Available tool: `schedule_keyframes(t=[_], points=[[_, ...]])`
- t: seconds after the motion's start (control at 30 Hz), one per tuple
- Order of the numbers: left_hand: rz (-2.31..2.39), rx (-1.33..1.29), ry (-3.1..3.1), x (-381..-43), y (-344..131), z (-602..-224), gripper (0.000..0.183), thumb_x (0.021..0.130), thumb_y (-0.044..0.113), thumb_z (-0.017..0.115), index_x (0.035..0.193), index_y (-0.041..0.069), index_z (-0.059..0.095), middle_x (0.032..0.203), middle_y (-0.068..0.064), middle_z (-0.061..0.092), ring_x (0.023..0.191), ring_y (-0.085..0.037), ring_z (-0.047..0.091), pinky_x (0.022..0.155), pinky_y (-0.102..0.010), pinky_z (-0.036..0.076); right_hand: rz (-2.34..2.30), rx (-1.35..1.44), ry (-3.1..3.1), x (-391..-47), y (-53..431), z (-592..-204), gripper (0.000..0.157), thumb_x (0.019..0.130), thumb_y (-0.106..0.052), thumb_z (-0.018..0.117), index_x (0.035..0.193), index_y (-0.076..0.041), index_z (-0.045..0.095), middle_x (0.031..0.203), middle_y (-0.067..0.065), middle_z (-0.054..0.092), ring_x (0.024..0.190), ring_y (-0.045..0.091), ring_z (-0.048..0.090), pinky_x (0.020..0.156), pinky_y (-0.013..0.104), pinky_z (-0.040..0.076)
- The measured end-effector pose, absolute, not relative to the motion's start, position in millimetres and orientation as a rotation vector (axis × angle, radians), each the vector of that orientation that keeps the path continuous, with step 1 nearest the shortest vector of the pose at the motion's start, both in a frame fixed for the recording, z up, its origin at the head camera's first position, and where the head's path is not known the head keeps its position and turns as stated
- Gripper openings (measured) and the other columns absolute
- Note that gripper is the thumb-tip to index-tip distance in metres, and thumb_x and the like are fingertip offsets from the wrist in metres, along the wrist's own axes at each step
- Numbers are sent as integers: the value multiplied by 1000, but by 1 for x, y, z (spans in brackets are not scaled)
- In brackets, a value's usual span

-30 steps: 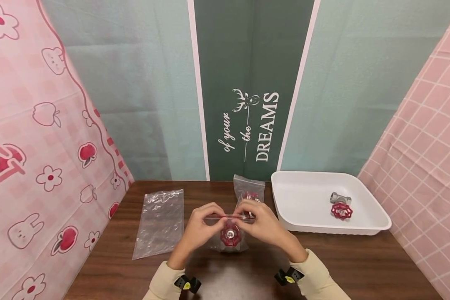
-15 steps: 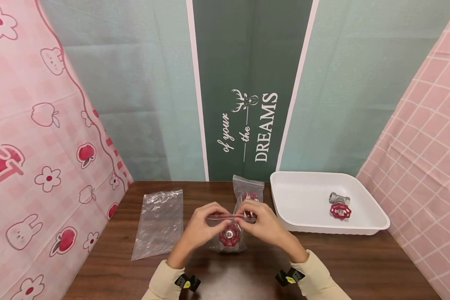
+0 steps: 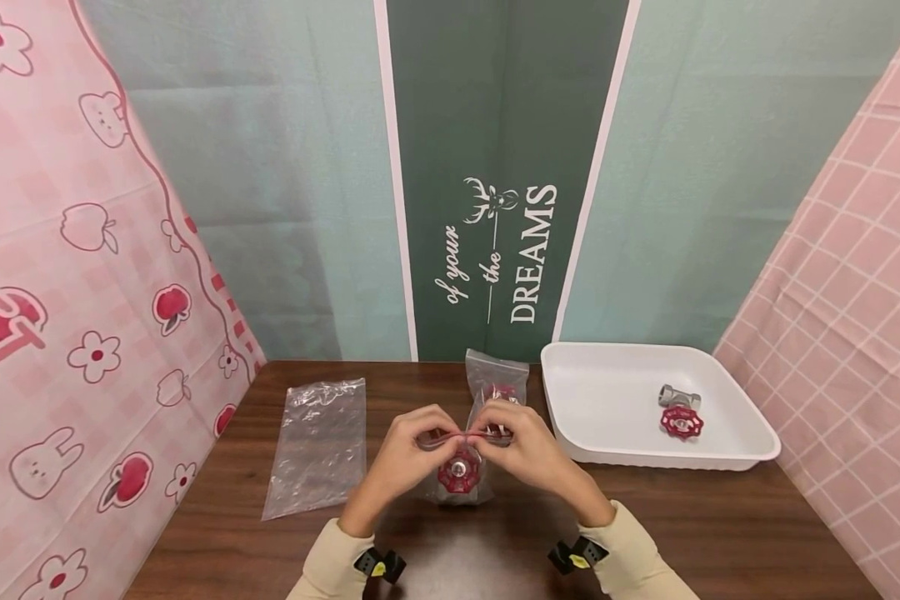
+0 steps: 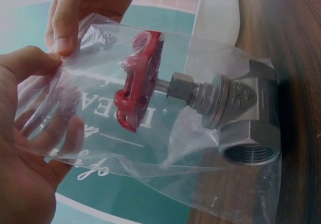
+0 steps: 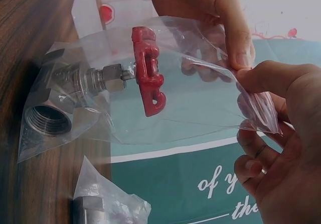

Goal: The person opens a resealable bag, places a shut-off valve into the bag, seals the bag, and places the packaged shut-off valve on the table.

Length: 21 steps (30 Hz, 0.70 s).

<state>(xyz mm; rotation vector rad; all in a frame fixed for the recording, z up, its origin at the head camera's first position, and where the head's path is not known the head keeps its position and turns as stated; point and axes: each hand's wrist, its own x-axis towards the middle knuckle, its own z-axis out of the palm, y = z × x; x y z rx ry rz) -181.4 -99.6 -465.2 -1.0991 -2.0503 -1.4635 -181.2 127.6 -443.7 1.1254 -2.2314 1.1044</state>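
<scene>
Pinching bag (image 4: 165, 136) at its top edge with nearly closed left fingers (image 3: 426, 415) and right fingers (image 3: 508, 412); with valve (image 4: 216, 103) upright inside, on desk (image 3: 607, 521) left of tray (image 3: 660, 457). Could topple valve or tear plastic by tugging unevenly.

**Valve (image 4: 204, 98) in a clear plastic bag (image 4: 188, 133)**

The valve stands upright on the wood-grained table (image 3: 607, 521), enclosed by the bag. Its silver-grey metal body (image 4: 251, 99) sits lowest, with an internally threaded port (image 4: 251, 154) opening at either side. Above it rise a hexagonal nut (image 4: 180, 86), a thin stem (image 4: 162, 86) and a red, scalloped handwheel (image 4: 139, 81). The transparent film extends upward past the handwheel, creased along its top edge; whether the mouth is sealed cannot be told.
</scene>
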Motion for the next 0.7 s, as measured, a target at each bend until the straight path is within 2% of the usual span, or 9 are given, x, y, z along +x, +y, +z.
schedule_keyframes(t=[0.33,0.47,0.7], points=[[-1473,-1087,-2023,-182,-101,-467,11,93,1,79,95,12,78,90,-5,74,80,-11,68,67,-32,60,1140,1079,-2302,-178,128,-442,11,92,-12,84,96,-19,76,93,-9,72,88,4,65,79,26,56],[-1503,-1061,-2025,-181,-104,-468,12,92,0,80,93,12,78,89,-5,73,81,-9,66,69,-29,60,1194,1078,-2286,-178,131,-445,13,91,-10,85,97,-17,76,93,-7,71,83,5,62,71,26,54],[-1537,-1026,-2087,-180,-109,-467,13,95,4,79,93,17,78,89,0,73,81,-6,65,71,-30,60,1249,1120,-2231,-181,133,-447,6,96,-14,81,94,-12,76,89,-5,70,77,8,58,64,23,50]])
